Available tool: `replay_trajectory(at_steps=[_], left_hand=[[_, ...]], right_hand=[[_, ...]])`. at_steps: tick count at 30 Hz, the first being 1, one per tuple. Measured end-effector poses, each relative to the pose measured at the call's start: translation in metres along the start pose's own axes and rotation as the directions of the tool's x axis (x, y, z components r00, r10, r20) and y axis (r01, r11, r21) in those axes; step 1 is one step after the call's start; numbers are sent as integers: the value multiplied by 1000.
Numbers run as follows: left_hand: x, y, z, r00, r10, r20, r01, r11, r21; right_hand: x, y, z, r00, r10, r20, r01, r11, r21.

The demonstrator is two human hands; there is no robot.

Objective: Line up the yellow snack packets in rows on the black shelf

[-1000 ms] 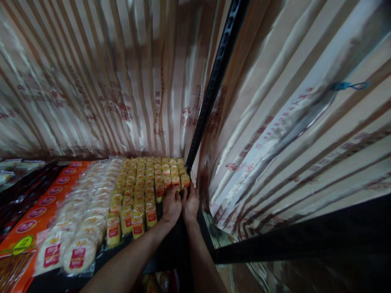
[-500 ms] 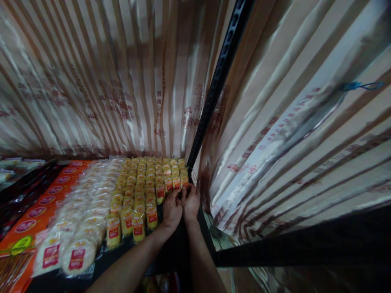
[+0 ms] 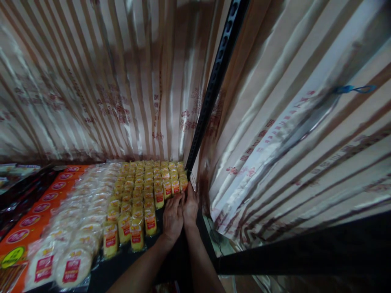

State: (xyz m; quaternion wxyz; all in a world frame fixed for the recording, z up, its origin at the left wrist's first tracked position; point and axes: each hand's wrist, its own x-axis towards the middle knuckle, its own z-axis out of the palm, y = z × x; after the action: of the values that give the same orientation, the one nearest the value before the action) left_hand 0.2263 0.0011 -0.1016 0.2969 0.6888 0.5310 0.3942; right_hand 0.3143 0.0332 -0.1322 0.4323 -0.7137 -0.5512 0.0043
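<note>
Both my hands reach to the right end of a dark shelf (image 3: 122,266). My left hand (image 3: 172,217) lies palm down with its fingers stretched toward the front row of small yellow packets with red labels (image 3: 143,191). My right hand (image 3: 191,205) sits beside it, fingers forward against the rightmost yellow packets, close to the black perforated upright (image 3: 214,87). Whether either hand holds a packet is hidden by the backs of the hands.
Clear bags of round white cakes (image 3: 76,232) lie left of the yellow packets. Orange boxes (image 3: 27,219) lie further left. Striped shiny plastic sheeting (image 3: 100,81) hangs behind the shelf and on the right (image 3: 290,122). A dark rail (image 3: 305,248) crosses at lower right.
My hands stay in the same place at the shelf's right end; the left hand's fingers have stretched out flatter. The view has shifted slightly.
</note>
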Motion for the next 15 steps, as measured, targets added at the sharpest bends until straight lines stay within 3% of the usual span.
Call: replay_trajectory(at_steps=[10,15], left_hand=[[2,1,0,1000,9,-1,-9,1000,-28],[3,-2,2,1000,18,-8,-18,1000,-22]], right_hand=[[3,-13,-6,987,120,105,-117,993,-28],[5,-12,-5,988,96,121,-93,995,-34]])
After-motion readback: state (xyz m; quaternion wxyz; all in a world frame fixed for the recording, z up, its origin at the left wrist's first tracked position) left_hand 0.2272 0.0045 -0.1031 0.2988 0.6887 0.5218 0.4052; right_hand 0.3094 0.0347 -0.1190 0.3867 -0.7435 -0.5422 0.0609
